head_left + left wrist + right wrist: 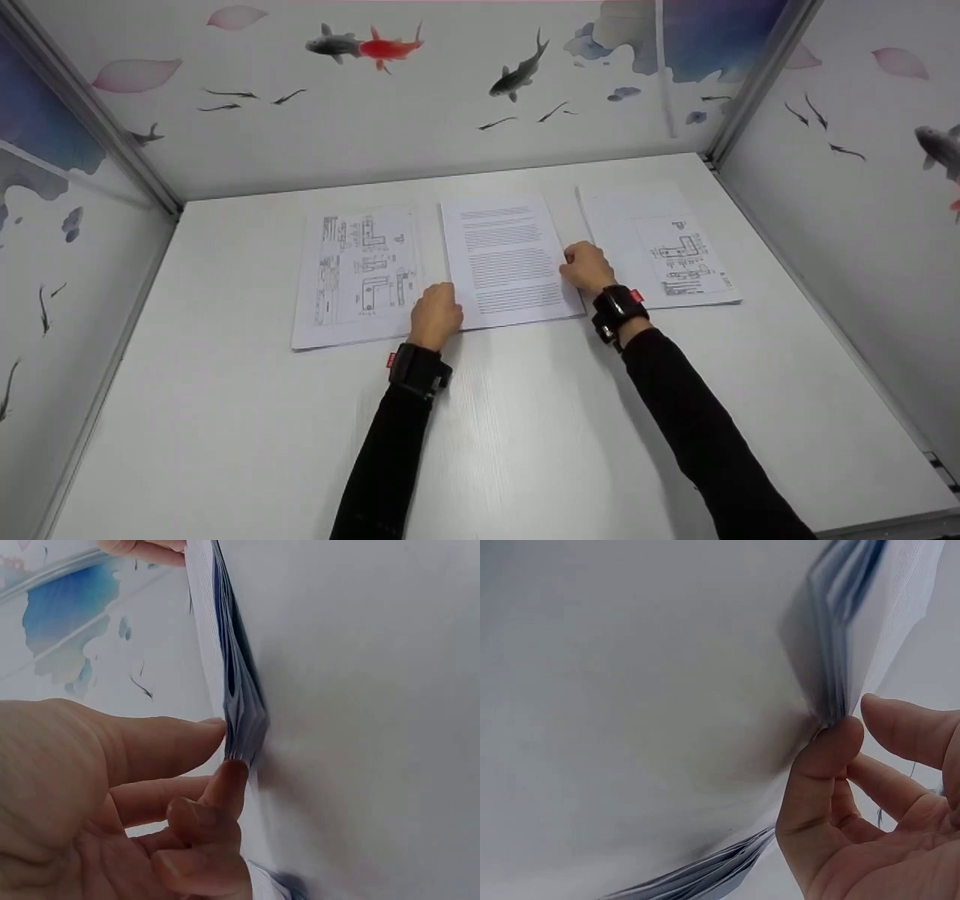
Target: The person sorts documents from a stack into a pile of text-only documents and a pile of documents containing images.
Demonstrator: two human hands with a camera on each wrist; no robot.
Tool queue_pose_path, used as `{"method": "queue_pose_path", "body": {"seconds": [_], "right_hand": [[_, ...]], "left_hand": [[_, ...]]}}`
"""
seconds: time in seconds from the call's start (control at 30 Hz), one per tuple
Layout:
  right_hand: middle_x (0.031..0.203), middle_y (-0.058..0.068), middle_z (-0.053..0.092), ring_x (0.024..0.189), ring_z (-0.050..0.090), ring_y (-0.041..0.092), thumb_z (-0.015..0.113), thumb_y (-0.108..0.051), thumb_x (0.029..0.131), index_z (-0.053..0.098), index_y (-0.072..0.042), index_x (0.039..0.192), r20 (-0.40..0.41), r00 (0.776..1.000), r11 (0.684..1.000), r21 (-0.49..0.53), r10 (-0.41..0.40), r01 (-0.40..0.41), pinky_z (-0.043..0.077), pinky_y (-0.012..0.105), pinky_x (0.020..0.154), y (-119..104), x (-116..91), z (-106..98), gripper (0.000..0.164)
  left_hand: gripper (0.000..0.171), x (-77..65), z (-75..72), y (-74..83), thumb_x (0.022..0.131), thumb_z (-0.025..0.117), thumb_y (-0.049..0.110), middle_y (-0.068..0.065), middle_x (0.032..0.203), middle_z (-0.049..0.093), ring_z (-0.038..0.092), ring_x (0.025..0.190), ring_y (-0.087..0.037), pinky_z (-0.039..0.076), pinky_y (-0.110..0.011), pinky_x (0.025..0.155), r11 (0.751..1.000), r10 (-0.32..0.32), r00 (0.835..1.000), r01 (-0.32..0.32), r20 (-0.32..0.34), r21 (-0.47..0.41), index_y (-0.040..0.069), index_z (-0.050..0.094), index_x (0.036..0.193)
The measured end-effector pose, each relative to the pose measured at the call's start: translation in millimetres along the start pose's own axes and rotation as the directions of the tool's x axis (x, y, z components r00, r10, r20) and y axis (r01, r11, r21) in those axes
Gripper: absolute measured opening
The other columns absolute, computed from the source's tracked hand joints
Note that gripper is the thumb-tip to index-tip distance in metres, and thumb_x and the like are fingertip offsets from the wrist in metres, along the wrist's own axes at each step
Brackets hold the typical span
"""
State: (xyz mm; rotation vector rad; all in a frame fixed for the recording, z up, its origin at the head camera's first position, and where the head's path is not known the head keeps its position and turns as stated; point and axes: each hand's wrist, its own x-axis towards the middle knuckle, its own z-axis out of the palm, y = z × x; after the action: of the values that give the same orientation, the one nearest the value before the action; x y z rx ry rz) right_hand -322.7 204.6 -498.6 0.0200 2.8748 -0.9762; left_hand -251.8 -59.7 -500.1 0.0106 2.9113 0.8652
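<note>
A stack of printed paper (514, 255) covered in lines of text lies in the middle of the white table. My left hand (436, 315) is at its lower left side, and my right hand (587, 268) is at its right side near the lower corner. In the left wrist view, the thumb and curled index finger of my left hand (142, 795) pinch the layered sheet edges (244, 724). The right wrist view has my right hand (877, 795) with its index fingertip against the sheet edges (832, 682) and the thumb close to the top sheet.
To the left lies a stack of technical drawings (360, 277), partly behind my left hand. Another drawing stack (667, 240) lies on the right, beyond my right hand. Panels with painted fish (517, 71) enclose the table (225, 435) at the back and both sides.
</note>
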Motion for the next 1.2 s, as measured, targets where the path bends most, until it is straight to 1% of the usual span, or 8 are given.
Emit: {"method": "queue_pose_path", "body": {"seconds": [0.4, 0.5, 0.6, 0.73, 0.8, 1.0, 1.07, 1.2], "right_hand": [[0.061, -0.001, 0.039, 0.062, 0.043, 0.018, 0.058, -0.012, 0.086, 0.042, -0.011, 0.061, 0.015, 0.999, 0.999, -0.039, 0.033, -0.032, 0.029, 0.028, 0.051, -3.6, -5.7, -3.7, 0.030], [0.066, 0.002, 0.045, 0.064, 0.045, 0.019, 0.059, -0.012, 0.088, 0.053, -0.006, 0.067, 0.010, 0.999, 0.999, -0.032, 0.042, -0.041, 0.031, 0.028, 0.051, -3.3, -6.0, -4.3, 0.022], [0.080, 0.010, 0.059, 0.069, 0.050, 0.021, 0.059, -0.011, 0.090, 0.068, 0.001, 0.085, 0.002, 0.999, 0.998, -0.022, 0.052, -0.052, 0.036, 0.028, 0.054, -2.6, -5.4, -5.4, 0.016], [0.109, 0.021, 0.068, 0.083, 0.062, 0.028, 0.057, -0.012, 0.092, 0.068, 0.007, 0.114, -0.021, 0.998, 0.999, -0.010, 0.051, -0.051, 0.050, 0.034, 0.065, -1.8, -5.7, -9.5, 0.030], [0.114, 0.023, 0.067, 0.091, 0.065, 0.032, 0.057, -0.013, 0.093, 0.066, 0.006, 0.120, -0.053, 0.998, 0.999, -0.034, 0.038, -0.040, 0.053, 0.041, 0.074, -0.2, -5.2, -13.6, 0.034], [0.126, 0.029, 0.057, 0.118, 0.049, 0.046, 0.063, -0.017, 0.089, 0.059, 0.005, 0.126, -0.172, 0.984, 0.973, -0.216, 0.040, -0.077, 0.041, 0.062, 0.093, 18.1, 0.4, -30.0, 0.044], [0.130, 0.034, 0.049, 0.124, 0.040, 0.050, 0.065, -0.023, 0.087, 0.054, 0.009, 0.128, -0.161, 0.984, 0.957, -0.266, 0.073, -0.115, 0.035, 0.068, 0.096, 23.9, 1.2, -36.0, 0.053], [0.133, 0.039, 0.040, 0.126, 0.035, 0.053, 0.066, -0.037, 0.087, 0.043, 0.014, 0.133, -0.038, 0.981, 0.935, -0.299, 0.190, -0.193, 0.031, 0.072, 0.098, 33.6, -2.4, -47.1, 0.073]], "left_hand": [[0.026, -4.5, 0.8, -4.4, 0.094, 0.048, -0.001, -0.024, 0.108, 0.062, 0.062, 0.100, -0.037, 0.051, -0.050, 0.086, 0.995, 0.072, 0.997, -0.074, 0.031, 0.066, -0.006, 0.059, 0.117], [0.027, -4.6, 0.7, -4.8, 0.095, 0.048, 0.000, -0.024, 0.109, 0.062, 0.062, 0.102, -0.037, 0.051, -0.050, 0.088, 0.996, 0.067, 0.997, -0.070, 0.041, 0.064, -0.005, 0.058, 0.120], [0.029, -3.7, 0.6, -5.2, 0.096, 0.047, 0.002, -0.024, 0.112, 0.062, 0.062, 0.105, -0.037, 0.050, -0.050, 0.090, 0.996, 0.062, 0.997, -0.065, 0.053, 0.055, -0.005, 0.057, 0.122], [0.037, -1.7, 0.6, -5.5, 0.098, 0.047, 0.006, -0.025, 0.120, 0.060, 0.059, 0.114, -0.038, 0.048, -0.049, 0.097, 0.999, 0.039, 0.997, -0.040, 0.068, 0.015, -0.005, 0.052, 0.132], [0.040, -0.6, -0.3, -5.1, 0.098, 0.048, 0.009, -0.025, 0.123, 0.060, 0.058, 0.117, -0.037, 0.047, -0.049, 0.099, 1.000, 0.024, 0.997, -0.023, 0.070, -0.012, -0.006, 0.050, 0.135], [0.038, 1.0, -3.9, -4.7, 0.097, 0.054, 0.015, -0.022, 0.113, 0.065, 0.063, 0.099, -0.031, 0.051, -0.046, 0.088, 0.998, 0.033, 0.999, -0.030, 0.043, -0.064, -0.004, 0.053, 0.129], [0.040, 0.9, -5.5, -5.2, 0.097, 0.055, 0.016, -0.021, 0.112, 0.066, 0.063, 0.094, -0.029, 0.051, -0.045, 0.086, 0.996, 0.034, 0.999, -0.032, 0.032, -0.078, -0.004, 0.051, 0.132], [0.048, 0.3, -7.6, -6.5, 0.096, 0.057, 0.018, -0.022, 0.116, 0.066, 0.063, 0.095, -0.029, 0.051, -0.044, 0.088, 0.995, 0.032, 0.999, -0.030, 0.023, -0.098, -0.003, 0.047, 0.138]]}}
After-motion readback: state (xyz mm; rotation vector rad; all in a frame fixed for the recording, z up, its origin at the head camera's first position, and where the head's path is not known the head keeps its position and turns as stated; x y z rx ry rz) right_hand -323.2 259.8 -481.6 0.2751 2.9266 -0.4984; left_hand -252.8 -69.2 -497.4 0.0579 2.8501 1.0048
